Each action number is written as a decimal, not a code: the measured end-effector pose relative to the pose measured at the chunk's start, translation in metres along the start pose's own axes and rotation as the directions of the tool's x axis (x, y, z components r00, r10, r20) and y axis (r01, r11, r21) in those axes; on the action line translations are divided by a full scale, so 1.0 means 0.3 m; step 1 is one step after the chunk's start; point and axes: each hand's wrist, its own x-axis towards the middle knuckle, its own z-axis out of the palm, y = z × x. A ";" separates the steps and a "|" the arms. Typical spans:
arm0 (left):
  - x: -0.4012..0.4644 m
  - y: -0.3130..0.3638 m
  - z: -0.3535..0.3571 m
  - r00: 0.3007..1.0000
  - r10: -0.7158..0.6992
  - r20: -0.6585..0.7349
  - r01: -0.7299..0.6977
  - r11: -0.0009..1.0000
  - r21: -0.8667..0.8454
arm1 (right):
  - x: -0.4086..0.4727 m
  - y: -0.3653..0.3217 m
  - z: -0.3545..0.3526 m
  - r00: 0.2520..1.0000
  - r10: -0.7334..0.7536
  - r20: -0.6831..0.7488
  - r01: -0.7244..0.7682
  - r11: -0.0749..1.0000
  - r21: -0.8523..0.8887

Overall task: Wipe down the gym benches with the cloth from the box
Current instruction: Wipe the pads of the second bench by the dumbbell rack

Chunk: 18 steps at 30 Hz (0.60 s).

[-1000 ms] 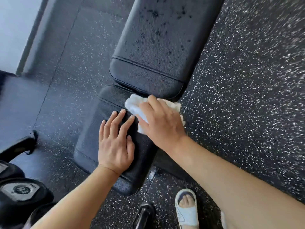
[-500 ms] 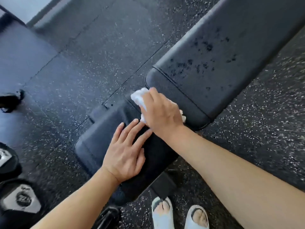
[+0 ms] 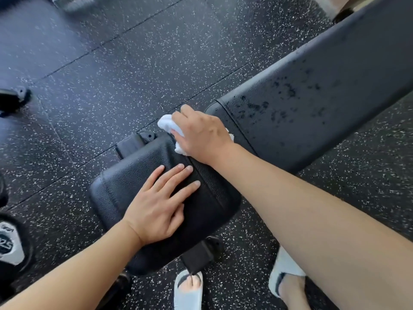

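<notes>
The right hand (image 3: 202, 135) presses a bunched white cloth (image 3: 167, 125) down at the far edge of the seat pad (image 3: 125, 182), beside the gap to the long back pad (image 3: 312, 104); its fingers curl over the cloth, which shows only at the fingertips and under the palm. The left hand (image 3: 159, 204) lies flat on the seat pad with fingers straight and slightly spread, holding nothing. Dark wet spots dot the back pad's near end, and two feet in pale slides (image 3: 187, 289) stand on the speckled floor (image 3: 138, 68) below.
</notes>
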 end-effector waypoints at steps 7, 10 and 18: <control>0.015 0.045 -0.049 0.994 -0.076 0.073 0.074 0.997 0.038 | -0.378 0.130 -0.141 1.000 -0.005 -0.007 0.004 0.992 -0.124; 0.049 0.090 -0.069 0.981 -0.180 0.076 0.178 0.983 0.036 | -0.535 0.222 -0.193 0.999 -0.037 0.013 0.038 0.994 -0.105; 0.329 0.288 -0.003 0.527 -0.822 -0.216 0.806 0.564 -0.178 | -0.336 0.281 -0.158 0.991 -0.133 -0.009 0.130 0.982 -0.138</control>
